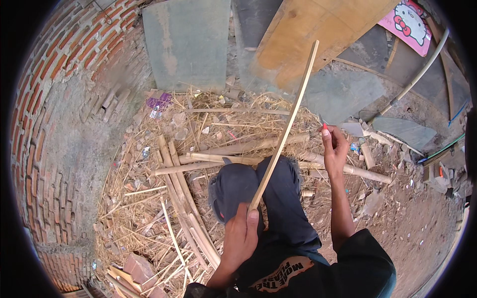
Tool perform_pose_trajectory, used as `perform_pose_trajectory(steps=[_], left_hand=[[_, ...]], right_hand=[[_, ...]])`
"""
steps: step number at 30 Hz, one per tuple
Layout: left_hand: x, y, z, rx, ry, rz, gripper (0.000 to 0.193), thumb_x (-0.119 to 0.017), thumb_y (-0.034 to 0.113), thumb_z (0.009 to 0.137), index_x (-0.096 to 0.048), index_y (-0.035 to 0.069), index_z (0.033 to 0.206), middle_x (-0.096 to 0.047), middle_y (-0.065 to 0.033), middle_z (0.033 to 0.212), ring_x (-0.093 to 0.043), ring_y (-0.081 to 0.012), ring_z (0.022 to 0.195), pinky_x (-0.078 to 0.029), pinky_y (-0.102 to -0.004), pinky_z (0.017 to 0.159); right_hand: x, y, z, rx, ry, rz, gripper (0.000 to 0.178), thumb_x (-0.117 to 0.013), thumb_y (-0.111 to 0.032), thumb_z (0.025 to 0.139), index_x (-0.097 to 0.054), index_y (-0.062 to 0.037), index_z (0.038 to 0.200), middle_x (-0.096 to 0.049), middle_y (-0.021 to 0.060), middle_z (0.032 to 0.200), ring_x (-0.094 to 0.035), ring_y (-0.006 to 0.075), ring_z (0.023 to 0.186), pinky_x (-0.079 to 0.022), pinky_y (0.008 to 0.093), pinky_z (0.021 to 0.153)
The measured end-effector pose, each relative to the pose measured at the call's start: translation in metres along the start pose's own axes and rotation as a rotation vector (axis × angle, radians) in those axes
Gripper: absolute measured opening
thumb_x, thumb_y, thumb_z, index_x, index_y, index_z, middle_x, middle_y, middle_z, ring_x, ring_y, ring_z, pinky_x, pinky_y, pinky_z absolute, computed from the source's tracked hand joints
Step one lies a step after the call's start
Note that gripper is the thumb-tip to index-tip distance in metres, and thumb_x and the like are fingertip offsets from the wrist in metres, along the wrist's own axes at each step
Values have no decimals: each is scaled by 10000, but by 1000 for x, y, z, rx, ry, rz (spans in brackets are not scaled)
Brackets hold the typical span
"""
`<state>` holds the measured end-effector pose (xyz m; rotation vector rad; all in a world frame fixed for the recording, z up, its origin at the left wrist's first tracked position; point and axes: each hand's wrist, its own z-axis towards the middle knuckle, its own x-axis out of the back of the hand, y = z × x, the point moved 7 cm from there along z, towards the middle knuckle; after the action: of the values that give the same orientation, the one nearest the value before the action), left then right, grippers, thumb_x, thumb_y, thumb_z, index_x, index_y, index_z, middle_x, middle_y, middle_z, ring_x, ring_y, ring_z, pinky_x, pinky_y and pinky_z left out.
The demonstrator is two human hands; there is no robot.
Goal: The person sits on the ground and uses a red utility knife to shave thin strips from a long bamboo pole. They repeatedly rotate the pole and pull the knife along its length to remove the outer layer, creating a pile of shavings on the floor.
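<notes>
My left hand (241, 238) is closed around the lower end of a long, pale bamboo strip (284, 135). The strip slants up and away over my knees, its far end raised toward the leaning boards. Out to the right, my right hand (336, 149) pinches a small red tool (325, 126) between thumb and fingers. A thin dark tip, perhaps a blade, shows above the red part; its exact kind is too small to tell. The tool and the strip are apart. Below my knees, split bamboo lengths (181, 186) lie to the left.
A brick wall (59, 149) rises on the left. Bamboo poles (362, 172) lie across straw and rubble beyond my knees. A grey-green board (188, 47) and a brown wooden board (318, 35) lean at the back. Wood offcuts (124, 280) sit at lower left.
</notes>
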<state>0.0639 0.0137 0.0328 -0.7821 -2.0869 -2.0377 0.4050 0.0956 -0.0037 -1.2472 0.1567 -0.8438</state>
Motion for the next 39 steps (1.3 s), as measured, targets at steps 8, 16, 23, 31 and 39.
perform_pose_trajectory(steps=[8, 16, 23, 31, 39], left_hand=[[4, 2, 22, 32, -25, -51, 476, -380, 426, 1201, -580, 6, 1099, -626, -138, 779, -634, -295, 702, -486, -421, 682], [2, 9, 28, -88, 2, -4, 355, -515, 349, 1168, -544, -5, 1177, -672, -287, 835, -693, -549, 843, -509, -570, 709], [-1, 9, 30, -99, 109, 152, 364, -605, 338, 1137, -534, -18, 1147, -676, -322, 787, -695, -552, 770, -497, -598, 620], [-2, 5, 28, -82, 126, 197, 385, -593, 367, 1140, -535, -13, 1119, -669, -312, 753, -692, -544, 730, -497, -597, 595], [-18, -21, 6, 29, -4, 216, 359, -583, 377, 1140, -559, 18, 1138, -669, -302, 741, -686, -552, 738, -493, -618, 621]], right_hand=[[-33, -92, -77, 445, -324, 101, 266, -881, -225, 912, -795, -35, 1077, -729, 77, 819, -690, 169, 669, -520, 293, 611], [-51, -125, -102, 601, -435, 76, 340, -937, -254, 820, -820, -82, 1089, -732, 25, 816, -699, 190, 620, -544, 319, 552], [-59, -124, -106, 593, -449, 44, 317, -913, -282, 840, -833, -111, 1095, -693, 12, 767, -666, 198, 591, -520, 325, 531], [-61, -122, -104, 570, -439, 33, 280, -917, -255, 837, -844, -119, 1070, -695, 3, 756, -673, 184, 588, -521, 325, 531], [-32, -93, -25, 385, -167, 7, 245, -878, -142, 884, -822, 11, 1068, -799, 163, 900, -784, 279, 770, -603, 345, 719]])
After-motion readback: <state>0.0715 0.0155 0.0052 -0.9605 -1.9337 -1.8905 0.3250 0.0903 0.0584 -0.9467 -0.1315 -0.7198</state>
